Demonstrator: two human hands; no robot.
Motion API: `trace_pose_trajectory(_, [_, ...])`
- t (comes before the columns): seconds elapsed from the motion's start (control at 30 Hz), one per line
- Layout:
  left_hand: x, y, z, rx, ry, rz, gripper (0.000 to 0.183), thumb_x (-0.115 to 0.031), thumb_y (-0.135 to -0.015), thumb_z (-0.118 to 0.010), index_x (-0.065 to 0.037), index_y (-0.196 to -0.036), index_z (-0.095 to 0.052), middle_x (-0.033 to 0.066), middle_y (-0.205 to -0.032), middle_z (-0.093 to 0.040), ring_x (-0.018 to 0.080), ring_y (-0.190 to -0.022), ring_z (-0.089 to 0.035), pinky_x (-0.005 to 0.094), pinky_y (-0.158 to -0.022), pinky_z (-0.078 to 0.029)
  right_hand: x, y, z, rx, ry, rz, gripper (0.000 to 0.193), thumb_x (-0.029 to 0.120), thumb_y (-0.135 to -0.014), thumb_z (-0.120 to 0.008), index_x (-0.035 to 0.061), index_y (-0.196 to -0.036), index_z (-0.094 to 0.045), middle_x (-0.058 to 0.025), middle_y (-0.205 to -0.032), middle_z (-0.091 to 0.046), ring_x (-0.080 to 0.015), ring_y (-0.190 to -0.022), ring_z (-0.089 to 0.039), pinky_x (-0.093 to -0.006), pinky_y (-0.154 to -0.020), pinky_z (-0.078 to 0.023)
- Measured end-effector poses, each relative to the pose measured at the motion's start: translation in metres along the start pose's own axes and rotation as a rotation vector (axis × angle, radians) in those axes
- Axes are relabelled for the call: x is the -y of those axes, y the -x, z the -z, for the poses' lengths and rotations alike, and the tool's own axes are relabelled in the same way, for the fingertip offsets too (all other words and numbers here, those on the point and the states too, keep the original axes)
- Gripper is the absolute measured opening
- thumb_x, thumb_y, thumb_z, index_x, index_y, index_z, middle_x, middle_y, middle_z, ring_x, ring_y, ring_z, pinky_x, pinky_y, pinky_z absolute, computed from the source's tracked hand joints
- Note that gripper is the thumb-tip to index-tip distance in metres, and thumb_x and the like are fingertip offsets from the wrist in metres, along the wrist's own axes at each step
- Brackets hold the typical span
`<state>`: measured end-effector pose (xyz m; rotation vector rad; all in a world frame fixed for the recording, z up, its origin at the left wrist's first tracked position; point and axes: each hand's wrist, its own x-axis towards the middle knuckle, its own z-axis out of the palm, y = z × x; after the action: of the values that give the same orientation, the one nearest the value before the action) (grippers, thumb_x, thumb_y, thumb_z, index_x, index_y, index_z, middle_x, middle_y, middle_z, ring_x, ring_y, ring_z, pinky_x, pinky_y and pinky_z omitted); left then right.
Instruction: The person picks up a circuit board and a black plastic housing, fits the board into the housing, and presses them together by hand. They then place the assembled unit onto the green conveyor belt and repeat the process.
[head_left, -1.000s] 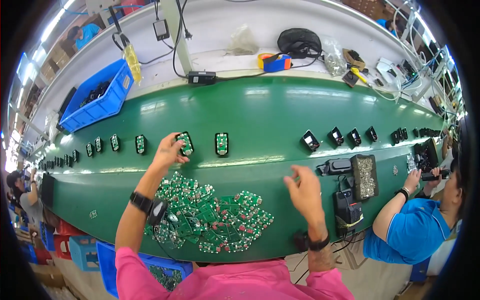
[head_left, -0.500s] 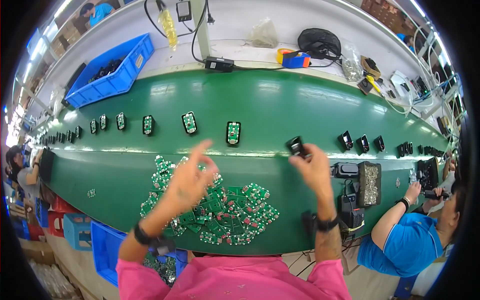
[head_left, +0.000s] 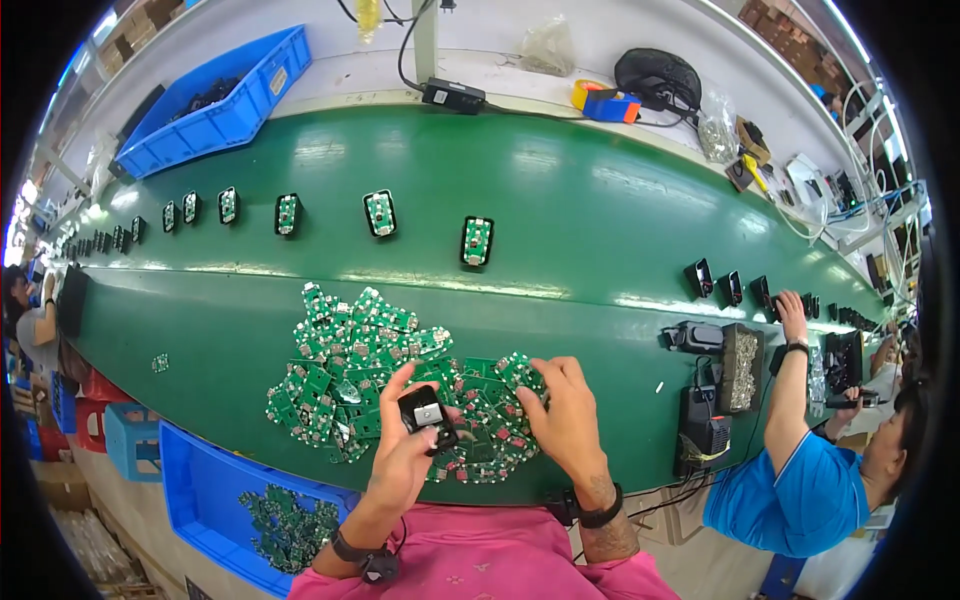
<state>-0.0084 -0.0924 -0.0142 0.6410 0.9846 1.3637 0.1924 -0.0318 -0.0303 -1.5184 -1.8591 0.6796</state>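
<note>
My left hand is closed around a small black plastic housing, its open side up and a pale metal piece showing inside. It is over the near part of a heap of green circuit boards. At the heap's right side, my right hand has thumb and forefinger curled at the edge of one circuit board, gripping it. Beyond the heap, a black housing with a green board fitted in it stands on the green bench. Several more like it run in a row to the left.
Empty black housings stand at right, near a co-worker's hand. A tray of small metal parts lies before that person. A blue crate sits at the back left; a blue bin with boards is below the bench edge.
The black housing has passed from my right hand to my left. My right hand has come left to the board heap. The co-worker's arm has reached out to the empty housings.
</note>
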Motion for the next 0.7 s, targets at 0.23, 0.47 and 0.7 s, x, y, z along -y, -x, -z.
trace_pose_trajectory(0.23, [0.006,0.001,0.025,0.237,-0.014,0.071,0.051,-0.001,-0.08,-0.055,-0.008,-0.131,-0.051,0.0116,-0.132,-0.044,0.0227,-0.119,-0.052,0.0357,-0.1,-0.047,-0.009,-0.008,-0.014,-0.005,0.145,0.108,0.027,0.005,-0.077,-0.074,-0.0025,-0.1,-0.061,-0.0127,-0.089,-0.061,-0.03,-0.088,-0.06,-0.0389,-0.078,-0.049])
trace_pose_trajectory(0.47, [-0.004,-0.003,0.006,0.373,-0.528,0.078,0.028,-0.023,-0.099,-0.056,-0.004,-0.097,-0.075,0.0103,-0.13,-0.051,0.0163,-0.104,-0.058,0.0287,-0.087,-0.049,0.008,0.004,-0.007,-0.047,-0.464,-0.205,0.021,0.001,-0.086,-0.07,-0.0047,-0.104,-0.06,-0.0088,-0.083,-0.067,-0.0102,-0.057,-0.062,-0.0229,-0.05,-0.049])
trace_pose_trajectory(0.7, [0.003,-0.013,0.002,0.436,-0.511,0.07,0.024,-0.021,-0.099,-0.054,-0.005,-0.098,-0.073,0.0124,-0.116,-0.056,0.0197,-0.097,-0.06,0.0307,-0.083,-0.049,0.043,0.021,0.009,0.012,-0.25,0.124,0.019,0.0,-0.079,-0.075,-0.0022,-0.097,-0.068,-0.0123,-0.085,-0.068,-0.0173,-0.067,-0.067,-0.0268,-0.059,-0.054])
